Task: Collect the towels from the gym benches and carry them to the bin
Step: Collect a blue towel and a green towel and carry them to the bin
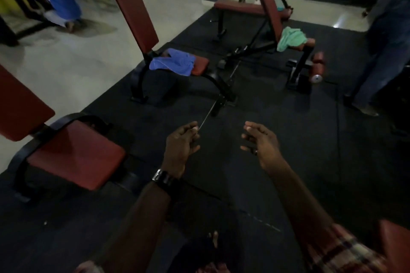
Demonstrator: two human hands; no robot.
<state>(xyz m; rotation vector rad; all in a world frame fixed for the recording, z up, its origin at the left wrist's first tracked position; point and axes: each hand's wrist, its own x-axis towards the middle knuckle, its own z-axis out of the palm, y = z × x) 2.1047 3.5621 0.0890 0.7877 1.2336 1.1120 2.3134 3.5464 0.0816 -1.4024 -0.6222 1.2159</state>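
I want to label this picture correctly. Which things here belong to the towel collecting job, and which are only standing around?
Belonging to the job:
- crumpled blue cloth towel on the red padded bench seat
- crumpled green cloth towel on the inclined red bench
- left hand and right hand, both empty

Only standing around:
- near empty red seat
- black floor mat

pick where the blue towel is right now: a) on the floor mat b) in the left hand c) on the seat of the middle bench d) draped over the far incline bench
c, the blue towel lies spread on the seat of the middle bench, while the left hand and right hand hold nothing; the cloth on the far incline bench is the green towel.
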